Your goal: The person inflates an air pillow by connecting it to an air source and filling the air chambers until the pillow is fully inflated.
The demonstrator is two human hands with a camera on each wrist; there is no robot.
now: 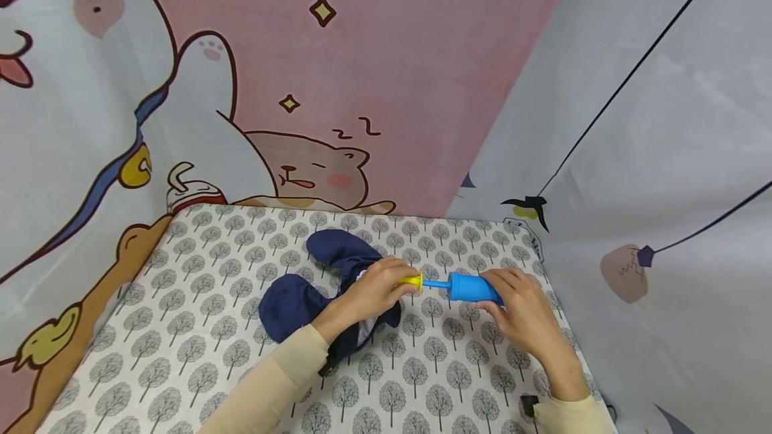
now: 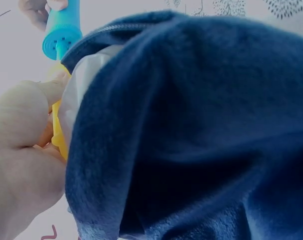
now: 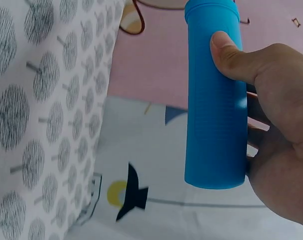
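A blue hand pump [image 1: 473, 288] is held sideways above the table. My right hand [image 1: 521, 313] grips its barrel [image 3: 214, 110], with the thumb along the side in the right wrist view. A blue rod [image 1: 436, 284] extends from the barrel to a yellow handle [image 1: 415, 281], which my left hand [image 1: 376, 290] holds. Under the left hand and forearm lies a navy plush piece [image 1: 289, 303] with rounded lobes, like a travel pillow. In the left wrist view its zipper [image 2: 126, 26] is open, and a whitish liner [image 2: 86, 75] shows beside the handle. Part of the plush is hidden by the arm.
A cloth printed with grey trees [image 1: 223, 330] covers the table. Behind it hangs a pink cartoon curtain [image 1: 416, 86], with a pale grey curtain [image 1: 603, 173] along the right side. A small black item [image 1: 529, 406] sits by the right wrist.
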